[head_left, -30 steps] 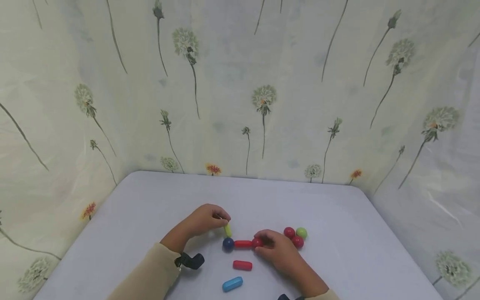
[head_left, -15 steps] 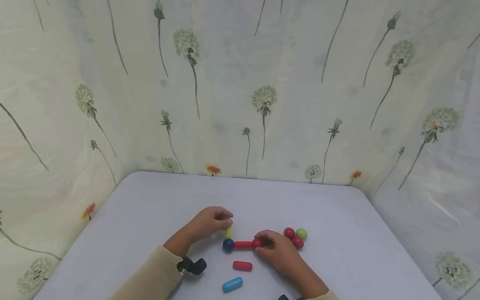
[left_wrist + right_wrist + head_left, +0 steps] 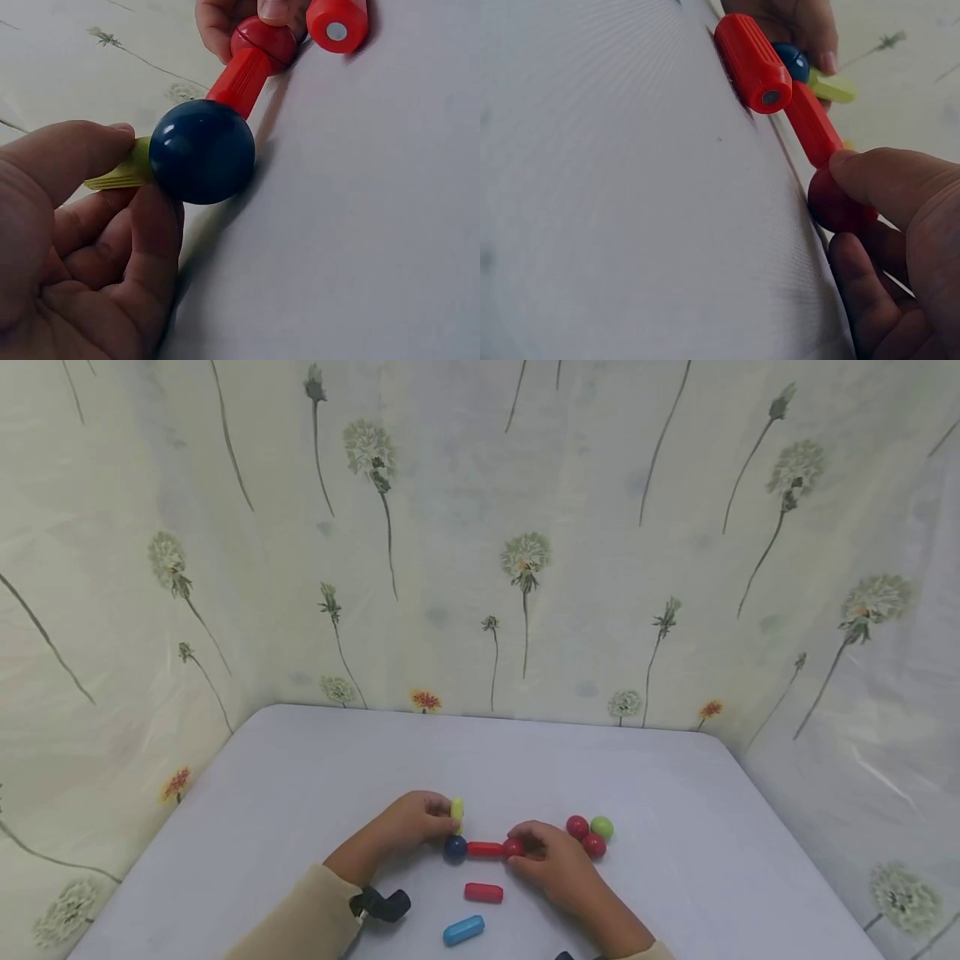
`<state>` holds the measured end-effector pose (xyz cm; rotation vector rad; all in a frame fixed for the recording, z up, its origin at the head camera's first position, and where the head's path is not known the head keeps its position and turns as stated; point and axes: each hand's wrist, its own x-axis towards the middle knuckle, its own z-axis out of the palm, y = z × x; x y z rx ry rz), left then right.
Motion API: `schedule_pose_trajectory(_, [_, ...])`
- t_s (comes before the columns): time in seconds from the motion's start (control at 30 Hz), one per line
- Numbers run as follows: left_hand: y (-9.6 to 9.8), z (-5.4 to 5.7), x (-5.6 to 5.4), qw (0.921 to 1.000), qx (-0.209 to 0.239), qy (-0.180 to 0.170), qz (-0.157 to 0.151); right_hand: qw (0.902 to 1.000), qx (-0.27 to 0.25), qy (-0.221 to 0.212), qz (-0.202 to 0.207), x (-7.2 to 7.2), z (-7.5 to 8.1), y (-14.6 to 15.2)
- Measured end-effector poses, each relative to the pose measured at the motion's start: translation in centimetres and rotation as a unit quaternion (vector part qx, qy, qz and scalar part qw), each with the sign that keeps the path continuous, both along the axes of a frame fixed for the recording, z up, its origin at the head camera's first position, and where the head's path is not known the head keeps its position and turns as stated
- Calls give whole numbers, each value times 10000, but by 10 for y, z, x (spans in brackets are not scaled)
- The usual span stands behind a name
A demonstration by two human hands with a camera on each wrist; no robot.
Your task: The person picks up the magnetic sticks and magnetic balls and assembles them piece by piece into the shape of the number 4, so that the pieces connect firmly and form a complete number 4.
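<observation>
My left hand (image 3: 417, 818) pinches a short yellow-green rod (image 3: 457, 814) between thumb and fingers. One end of that rod meets a dark blue ball (image 3: 202, 152). From the ball a red rod (image 3: 485, 850) runs to a red ball (image 3: 840, 201), the three forming a line on the table. My right hand (image 3: 553, 862) grips this red ball with thumb and fingers. Close in front of the line lies a loose red rod (image 3: 753, 64) with a round metal spot in its end. A blue rod (image 3: 463, 930) lies nearer to me.
Beyond my right hand, two red balls (image 3: 594, 846) and a light green ball (image 3: 602, 827) sit clustered together. The white table (image 3: 337, 752) ends at a curtain (image 3: 450, 527) printed with dandelions. Black wrist straps (image 3: 381, 905) show at the sleeves.
My left hand has moved down a little toward the blue ball. Its fingers now hold the yellow-green rod lower, and more of the rod's upper end shows. My right hand stays on the red ball.
</observation>
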<state>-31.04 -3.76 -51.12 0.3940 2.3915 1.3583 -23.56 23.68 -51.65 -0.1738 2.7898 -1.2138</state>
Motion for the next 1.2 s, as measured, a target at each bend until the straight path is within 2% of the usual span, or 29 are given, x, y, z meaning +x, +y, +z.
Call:
schedule_pose_trajectory(0.23, [0,0,4,10000,-73,-12,34,9997,162,50,-149,4,5,-4])
schedule_pose_trajectory(0.4, [0,-1,3,9999,-66,-100,-2,9968,424,282,-617,7,17,-3])
schedule_pose_trajectory(0.53, [1,-3,3,9999,-48,-103,9,9887,745,855,-978,8,30,6])
schedule_pose_trajectory(0.63, [1,-3,2,10000,-33,-70,51,9774,1060,1342,-1241,6,38,21])
schedule_pose_trajectory(0.7, [1,-3,2,9999,-27,-73,70,9720,1217,1449,-1394,4,41,32])
schedule_pose_trajectory(0.8, [1,-3,2,9999,-20,-78,69,9699,1392,1268,-1543,0,41,50])
schedule_pose_trajectory(0.93, [1,-2,2,9999,13,-110,73,9770,1406,753,-1412,-8,36,71])
schedule_pose_trajectory(1.2, [-1,0,3,9999,-46,-135,46,9937,556,-190,-958,-9,24,105])
